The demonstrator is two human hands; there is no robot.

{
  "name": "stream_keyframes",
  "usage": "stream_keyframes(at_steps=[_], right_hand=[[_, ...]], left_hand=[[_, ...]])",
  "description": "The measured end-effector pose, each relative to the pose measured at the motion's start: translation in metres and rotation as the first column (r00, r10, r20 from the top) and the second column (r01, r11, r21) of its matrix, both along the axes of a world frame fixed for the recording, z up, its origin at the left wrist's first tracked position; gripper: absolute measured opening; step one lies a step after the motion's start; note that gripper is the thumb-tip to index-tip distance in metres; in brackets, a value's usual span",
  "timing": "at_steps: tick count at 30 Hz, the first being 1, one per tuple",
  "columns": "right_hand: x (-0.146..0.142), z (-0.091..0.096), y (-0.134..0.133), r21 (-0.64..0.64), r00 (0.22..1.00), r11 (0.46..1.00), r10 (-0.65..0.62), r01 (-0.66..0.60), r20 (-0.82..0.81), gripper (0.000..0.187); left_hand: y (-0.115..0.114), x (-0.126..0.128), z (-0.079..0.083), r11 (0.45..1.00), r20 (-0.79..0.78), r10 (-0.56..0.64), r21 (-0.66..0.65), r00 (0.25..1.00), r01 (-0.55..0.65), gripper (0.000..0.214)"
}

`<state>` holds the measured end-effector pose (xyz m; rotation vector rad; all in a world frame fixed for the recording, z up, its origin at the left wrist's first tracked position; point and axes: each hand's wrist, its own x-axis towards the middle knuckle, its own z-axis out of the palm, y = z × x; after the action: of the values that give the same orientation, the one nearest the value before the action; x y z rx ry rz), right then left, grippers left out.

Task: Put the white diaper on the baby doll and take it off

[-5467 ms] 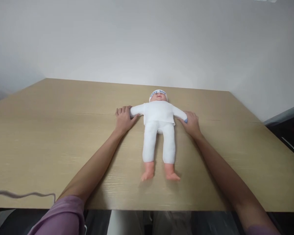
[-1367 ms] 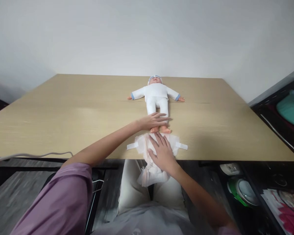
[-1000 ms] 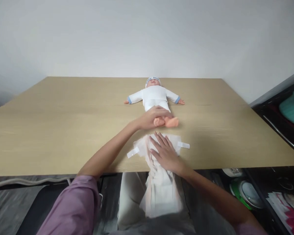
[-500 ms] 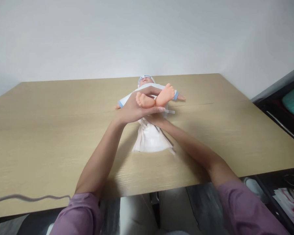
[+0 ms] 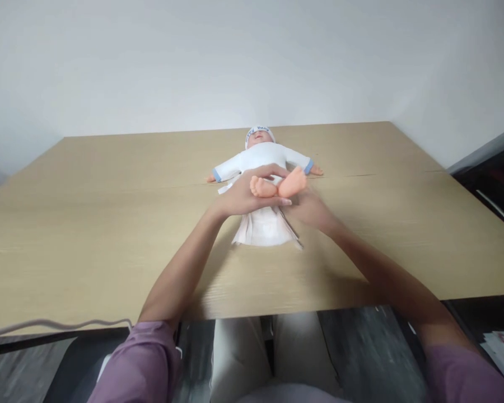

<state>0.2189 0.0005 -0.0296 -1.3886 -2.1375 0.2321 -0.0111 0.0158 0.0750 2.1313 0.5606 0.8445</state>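
A: Surface & room?

B: Light wood-grain table point(image 5: 88, 224), thin seam point(image 5: 382, 174) running side to side across it. Plain white wall point(image 5: 151, 56) behind. Dark furniture at the right edge, looks like a shelf unit point(image 5: 495, 184), mostly cut off.

A: Other stuff?

B: Pale cable point(image 5: 46, 324) lying along the near-left table edge. Below the near edge, light trousers point(image 5: 243, 352) & purple sleeves point(image 5: 138, 364).

A: Doll?

B: The baby doll point(image 5: 269, 157) is on its back, mid-table toward the far side, head to the wall, arms spread, white suit & cap. A white diaper point(image 5: 262, 229) lies on the table under its legs.

A: Hands?

B: The left hand point(image 5: 243, 193) has its fingers wrapped round the ankles, w/ the feet point(image 5: 277, 186) held up off the table. The right hand point(image 5: 306, 204) is at the diaper's right side, just under the feet. Those feet block its fingers, so can't tell if they grip.
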Motion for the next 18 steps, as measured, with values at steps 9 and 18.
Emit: stream_keyframes(at_steps=[9,18], right_hand=[[0.028,0.007,-0.032,0.141,0.946,0.936,0.323,-0.322,0.017,0.054],[0.054,-0.035,-0.026,0.080,0.926,0.943,0.297,-0.323,0.235,0.058]], left_hand=[[-0.026,-0.035,-0.038,0.979,-0.167,0.018,0.205,0.986,0.017,0.051],[-0.017,-0.111,-0.114,0.950,-0.349,0.143,0.310,0.926,-0.030,0.046]])
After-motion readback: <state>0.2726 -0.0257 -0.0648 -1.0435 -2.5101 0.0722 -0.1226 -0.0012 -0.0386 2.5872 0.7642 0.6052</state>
